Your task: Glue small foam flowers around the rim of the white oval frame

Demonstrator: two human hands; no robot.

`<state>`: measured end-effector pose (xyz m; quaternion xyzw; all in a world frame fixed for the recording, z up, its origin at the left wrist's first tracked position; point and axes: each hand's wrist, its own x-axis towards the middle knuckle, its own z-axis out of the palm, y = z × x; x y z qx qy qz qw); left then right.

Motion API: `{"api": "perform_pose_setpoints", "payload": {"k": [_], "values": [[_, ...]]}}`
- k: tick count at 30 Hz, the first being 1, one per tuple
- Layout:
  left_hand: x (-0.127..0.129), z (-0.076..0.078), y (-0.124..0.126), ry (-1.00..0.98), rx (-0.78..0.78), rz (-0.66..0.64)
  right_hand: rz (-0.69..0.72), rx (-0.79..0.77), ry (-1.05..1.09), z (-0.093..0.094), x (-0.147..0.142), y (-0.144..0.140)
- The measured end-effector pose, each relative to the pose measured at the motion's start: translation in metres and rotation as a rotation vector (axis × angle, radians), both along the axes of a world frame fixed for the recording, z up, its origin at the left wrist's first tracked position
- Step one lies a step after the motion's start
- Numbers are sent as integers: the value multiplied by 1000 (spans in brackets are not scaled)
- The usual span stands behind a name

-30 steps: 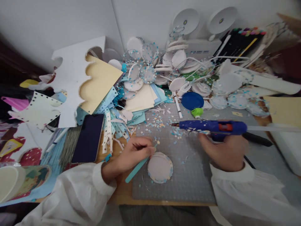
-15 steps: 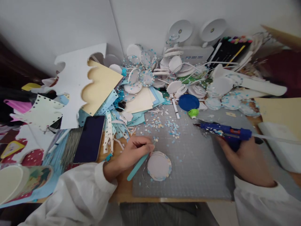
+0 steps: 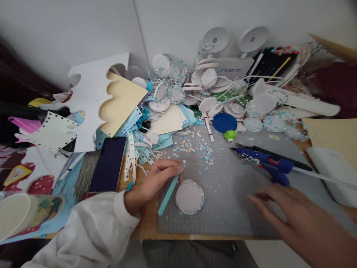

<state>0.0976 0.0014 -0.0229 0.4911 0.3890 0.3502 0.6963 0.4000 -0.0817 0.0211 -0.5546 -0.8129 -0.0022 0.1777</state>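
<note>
Released since the earlier frame, the glue gun (image 3: 267, 160) lies on the mat (image 3: 228, 208), right. Left hand (image 3: 156, 182) pinches a teal stick (image 3: 168, 195) beside the disc (image 3: 190, 196). Right hand (image 3: 290, 212) hovers near, fingers spread, blurred, wrist cut off.

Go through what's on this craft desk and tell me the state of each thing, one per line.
Left hand: gripping the teal stick.
Right hand: open, flat over the mat, holding nothing.
Glue gun: lying on the mat, not held.
Paper disc: flat on the mat, beside the stick.
Phone: screen dark.
Blue lid: lying flat.
Confetti: scattered on the mat.
</note>
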Motion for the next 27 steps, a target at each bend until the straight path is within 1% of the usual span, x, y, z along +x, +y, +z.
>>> {"api": "perform_pose_setpoints", "payload": {"k": [2,5,7,10,13,14,15,18,21,23,24,25,27], "values": [[1,1,0,-16,-18,14,147,3,-39,10,-27,10],[3,6,0,-41,-54,48,287,116,-91,23,-62,26],[5,8,0,-77,-87,77,367,192,-93,28,-82,36],[7,9,0,-147,-117,176,469,291,-79,28,-106,49],[8,7,0,-196,-111,334,534,358,-81,18,-123,61],[8,7,1,-203,-118,344,550,373,-82,15,-127,65],[8,6,1,-209,-126,328,567,390,-79,12,-129,68],[8,4,2,-207,-147,219,619,467,-53,7,-130,76],[9,3,1,-159,-111,175,649,517,-9,7,-122,80],[8,5,1,-54,-15,124,643,487,79,6,-113,81],[7,7,1,18,62,94,625,449,154,5,-108,81],[7,10,1,106,156,60,587,403,253,2,-104,82],[5,14,2,275,366,9,462,314,489,-6,-95,82]]}}
